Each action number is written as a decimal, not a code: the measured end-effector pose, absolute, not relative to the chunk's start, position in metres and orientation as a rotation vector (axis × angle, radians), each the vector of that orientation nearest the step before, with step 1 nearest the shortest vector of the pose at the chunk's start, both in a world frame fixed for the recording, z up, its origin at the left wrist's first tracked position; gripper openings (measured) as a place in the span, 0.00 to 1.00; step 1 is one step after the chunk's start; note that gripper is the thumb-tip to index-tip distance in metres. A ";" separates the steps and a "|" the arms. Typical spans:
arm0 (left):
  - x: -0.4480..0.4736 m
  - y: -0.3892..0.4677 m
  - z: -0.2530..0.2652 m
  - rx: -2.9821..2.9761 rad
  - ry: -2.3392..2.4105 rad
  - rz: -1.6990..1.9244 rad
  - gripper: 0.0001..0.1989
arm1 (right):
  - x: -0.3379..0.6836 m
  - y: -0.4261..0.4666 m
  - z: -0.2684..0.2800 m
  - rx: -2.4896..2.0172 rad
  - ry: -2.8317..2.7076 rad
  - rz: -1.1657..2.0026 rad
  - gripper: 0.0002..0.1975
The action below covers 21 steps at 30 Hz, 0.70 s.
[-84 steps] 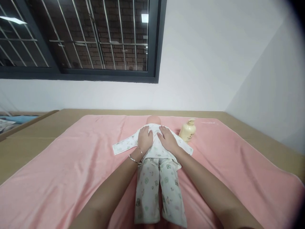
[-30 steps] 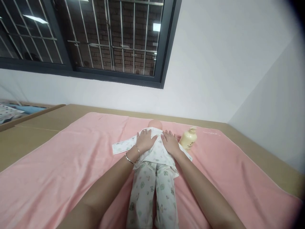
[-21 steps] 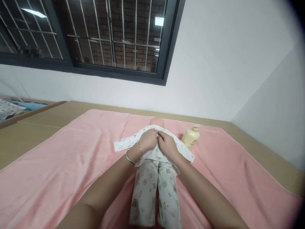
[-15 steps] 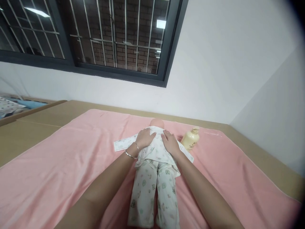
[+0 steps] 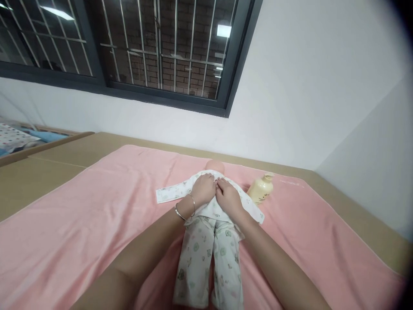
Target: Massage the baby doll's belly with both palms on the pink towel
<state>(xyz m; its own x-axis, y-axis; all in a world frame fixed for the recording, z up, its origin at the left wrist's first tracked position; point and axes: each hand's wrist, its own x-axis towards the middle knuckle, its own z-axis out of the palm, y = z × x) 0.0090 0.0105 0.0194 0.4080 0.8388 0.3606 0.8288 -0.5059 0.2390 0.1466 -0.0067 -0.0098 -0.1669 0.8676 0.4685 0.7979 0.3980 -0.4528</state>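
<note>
A baby doll lies on its back, dressed in a white patterned pyjama top and matching trousers. Its bald head shows beyond the collar. My left hand, with a silver bangle at the wrist, rests on the upper chest, fingers bent inward. Close against it, my right hand has its fingers curled at the middle of the chest. Both hands pinch the top's front near the neckline; the fingertips are partly hidden. The doll's sleeves lie spread out to either side.
A pale yellow pump bottle leans beside the doll's right-hand sleeve. Underneath is a pink blanket on a tan surface. A barred window and white wall stand behind. Folded cloths lie at far left.
My hands have slid from lying flat and apart on the chest to meet at its middle, fingers now curled onto the top. The view has shifted slightly.
</note>
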 end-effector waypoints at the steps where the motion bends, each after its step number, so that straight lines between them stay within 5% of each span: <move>1: 0.009 0.014 0.016 2.574 1.579 0.713 0.19 | 0.150 -0.004 -0.012 -1.397 -1.970 0.153 0.22; 9: 0.005 0.030 -0.009 2.390 1.685 0.769 0.29 | 0.176 0.021 -0.028 -1.558 -1.969 0.204 0.27; 21: 0.004 0.028 -0.006 2.391 1.686 0.766 0.26 | 0.175 0.017 -0.029 -1.580 -1.973 0.186 0.27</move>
